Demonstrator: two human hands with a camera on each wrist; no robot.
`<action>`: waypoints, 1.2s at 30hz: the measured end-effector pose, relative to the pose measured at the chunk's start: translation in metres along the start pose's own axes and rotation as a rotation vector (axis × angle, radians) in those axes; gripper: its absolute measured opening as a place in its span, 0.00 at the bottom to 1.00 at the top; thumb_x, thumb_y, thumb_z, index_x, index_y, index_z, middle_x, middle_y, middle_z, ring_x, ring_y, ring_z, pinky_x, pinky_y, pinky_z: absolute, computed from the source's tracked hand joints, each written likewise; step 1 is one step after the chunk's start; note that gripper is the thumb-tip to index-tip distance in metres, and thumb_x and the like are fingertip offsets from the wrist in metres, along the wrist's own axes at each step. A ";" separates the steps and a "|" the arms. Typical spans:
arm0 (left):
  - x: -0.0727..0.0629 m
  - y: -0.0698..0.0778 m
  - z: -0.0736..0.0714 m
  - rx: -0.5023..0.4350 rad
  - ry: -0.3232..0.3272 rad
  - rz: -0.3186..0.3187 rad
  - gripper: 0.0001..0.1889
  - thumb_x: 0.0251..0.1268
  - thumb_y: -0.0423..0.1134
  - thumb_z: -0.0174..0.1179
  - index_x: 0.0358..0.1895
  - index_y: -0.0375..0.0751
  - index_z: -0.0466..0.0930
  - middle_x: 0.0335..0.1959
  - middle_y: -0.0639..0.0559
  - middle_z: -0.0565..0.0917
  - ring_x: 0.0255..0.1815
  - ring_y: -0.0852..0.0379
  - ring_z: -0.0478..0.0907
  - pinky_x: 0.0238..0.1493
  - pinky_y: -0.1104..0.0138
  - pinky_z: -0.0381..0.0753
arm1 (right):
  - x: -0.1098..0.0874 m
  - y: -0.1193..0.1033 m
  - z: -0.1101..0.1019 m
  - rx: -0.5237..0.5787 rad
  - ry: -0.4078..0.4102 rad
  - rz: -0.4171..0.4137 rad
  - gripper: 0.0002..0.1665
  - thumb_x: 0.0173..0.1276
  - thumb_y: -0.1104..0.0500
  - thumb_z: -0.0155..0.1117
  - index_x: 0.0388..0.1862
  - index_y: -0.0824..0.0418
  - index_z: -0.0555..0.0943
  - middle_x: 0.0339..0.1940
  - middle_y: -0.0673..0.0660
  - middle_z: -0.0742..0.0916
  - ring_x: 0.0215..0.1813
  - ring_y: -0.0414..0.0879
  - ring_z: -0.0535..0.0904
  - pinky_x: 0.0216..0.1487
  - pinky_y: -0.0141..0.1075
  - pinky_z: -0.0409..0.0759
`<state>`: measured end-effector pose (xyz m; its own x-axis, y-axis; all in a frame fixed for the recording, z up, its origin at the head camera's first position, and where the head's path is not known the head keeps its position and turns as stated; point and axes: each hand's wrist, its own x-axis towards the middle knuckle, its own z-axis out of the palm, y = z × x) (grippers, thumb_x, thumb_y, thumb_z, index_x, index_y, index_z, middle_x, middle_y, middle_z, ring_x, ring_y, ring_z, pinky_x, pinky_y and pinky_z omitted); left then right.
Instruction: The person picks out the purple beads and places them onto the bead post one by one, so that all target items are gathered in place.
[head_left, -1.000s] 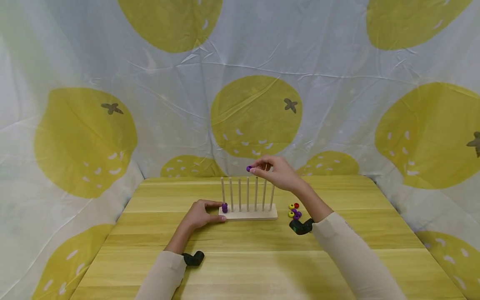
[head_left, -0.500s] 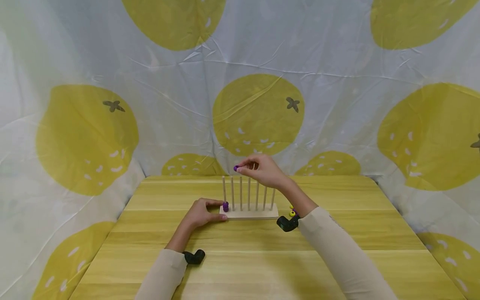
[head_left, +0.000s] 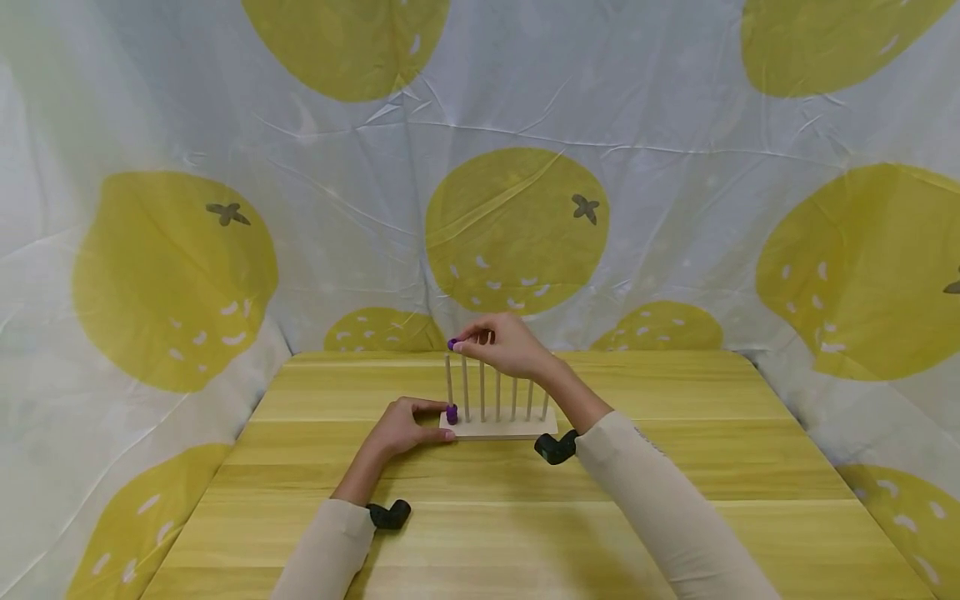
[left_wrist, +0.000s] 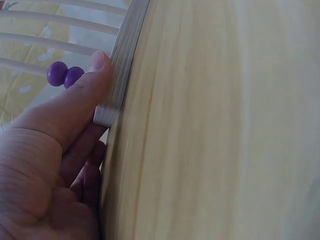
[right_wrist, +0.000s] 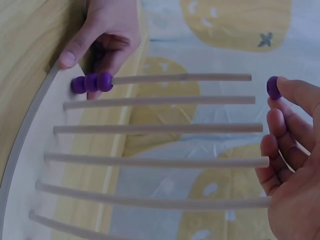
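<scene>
A wooden peg rack [head_left: 498,429] stands on the table, with several upright pegs in a row. My left hand [head_left: 397,429] grips the rack's left end, thumb at the front edge and fingers behind. Three purple beads [right_wrist: 91,83] are stacked at the bottom of the leftmost peg, beside that hand. Between the thumb and fingertips of my right hand [head_left: 506,346] is another purple bead [right_wrist: 273,88]. It is held just off the free tip of the leftmost peg, apart from it in the right wrist view.
The wooden table [head_left: 465,517] extends around the rack. Behind it hangs a pale cloth [head_left: 360,208] printed with yellow fruit. A dark wrist device [head_left: 555,448] on the right arm sits low, close to the rack's right end.
My right hand has carried the purple bead leftward above the pegs to the leftmost one. Its arm now covers the loose beads seen earlier right of the rack. My left hand stays put.
</scene>
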<state>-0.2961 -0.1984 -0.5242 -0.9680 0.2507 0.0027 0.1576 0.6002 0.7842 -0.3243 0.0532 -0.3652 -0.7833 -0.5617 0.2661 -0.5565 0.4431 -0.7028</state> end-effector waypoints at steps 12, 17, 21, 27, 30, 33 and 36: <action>0.000 0.000 -0.001 0.008 0.003 0.005 0.30 0.46 0.59 0.82 0.57 0.61 0.89 0.61 0.52 0.86 0.70 0.46 0.77 0.72 0.46 0.74 | 0.003 -0.002 0.010 -0.019 -0.008 -0.022 0.08 0.73 0.50 0.69 0.44 0.49 0.91 0.37 0.47 0.88 0.33 0.44 0.77 0.29 0.33 0.75; 0.001 -0.002 -0.001 0.009 0.006 0.010 0.30 0.46 0.59 0.82 0.57 0.60 0.89 0.61 0.52 0.86 0.70 0.46 0.77 0.71 0.46 0.74 | 0.004 -0.002 0.010 -0.032 -0.014 -0.011 0.08 0.73 0.49 0.69 0.43 0.48 0.92 0.39 0.46 0.88 0.36 0.44 0.77 0.32 0.34 0.75; 0.001 -0.002 -0.001 0.007 -0.002 0.010 0.29 0.47 0.58 0.81 0.56 0.60 0.89 0.61 0.52 0.86 0.70 0.46 0.77 0.72 0.46 0.74 | 0.005 -0.002 0.011 -0.045 -0.024 -0.005 0.08 0.74 0.49 0.69 0.44 0.48 0.91 0.40 0.46 0.88 0.36 0.44 0.77 0.33 0.34 0.75; 0.000 -0.002 -0.001 0.008 0.000 0.010 0.29 0.46 0.59 0.81 0.56 0.60 0.89 0.61 0.52 0.86 0.70 0.46 0.77 0.72 0.45 0.73 | 0.005 -0.004 0.011 -0.040 -0.041 -0.001 0.09 0.74 0.51 0.68 0.45 0.50 0.91 0.39 0.47 0.88 0.35 0.46 0.77 0.32 0.33 0.74; 0.000 -0.001 -0.001 0.008 0.002 0.010 0.29 0.46 0.59 0.82 0.56 0.60 0.89 0.60 0.52 0.86 0.70 0.46 0.77 0.72 0.45 0.73 | 0.006 -0.004 0.011 -0.044 -0.045 0.005 0.09 0.75 0.51 0.68 0.46 0.50 0.91 0.40 0.47 0.88 0.36 0.46 0.77 0.32 0.33 0.74; 0.000 -0.001 -0.001 0.005 0.000 0.006 0.29 0.46 0.59 0.82 0.56 0.60 0.89 0.61 0.52 0.86 0.70 0.46 0.77 0.72 0.46 0.74 | 0.006 -0.004 0.012 -0.057 -0.046 0.004 0.09 0.75 0.50 0.68 0.46 0.50 0.91 0.40 0.47 0.88 0.37 0.45 0.77 0.34 0.33 0.74; 0.001 -0.001 -0.001 0.008 0.001 0.006 0.30 0.46 0.58 0.82 0.56 0.58 0.89 0.61 0.51 0.86 0.69 0.45 0.77 0.71 0.46 0.74 | 0.006 -0.003 0.011 -0.068 -0.049 0.003 0.10 0.75 0.50 0.68 0.47 0.50 0.91 0.41 0.47 0.88 0.38 0.44 0.77 0.35 0.34 0.75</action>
<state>-0.2973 -0.2000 -0.5246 -0.9672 0.2538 0.0078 0.1649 0.6046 0.7792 -0.3238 0.0407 -0.3690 -0.7714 -0.5930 0.2309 -0.5733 0.4901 -0.6566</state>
